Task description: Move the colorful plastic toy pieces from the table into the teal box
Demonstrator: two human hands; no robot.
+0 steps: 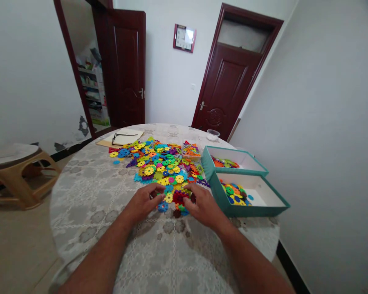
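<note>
Round and cloth-covered, the table (110, 196) fills the foreground. Right hand (204, 204): a dark red toothed piece (180, 197) lies just left of its thumb, long axis unclear; whether it is gripped, I cannot tell. Left hand (143, 203), thumb and fingertips parted, sits farther from it, a yellow flower disc (169, 198) between. Beyond spreads the disc pile (161, 163).

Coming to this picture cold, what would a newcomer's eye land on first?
Most likely the heap of bright, flower-like pieces on the patterned tablecloth, with the left hand and right hand at its near edge. Next, perhaps, the two teal containers to the right, holding more colourful pieces. Farther back, the dark red doors stand out against the pale walls.
</note>
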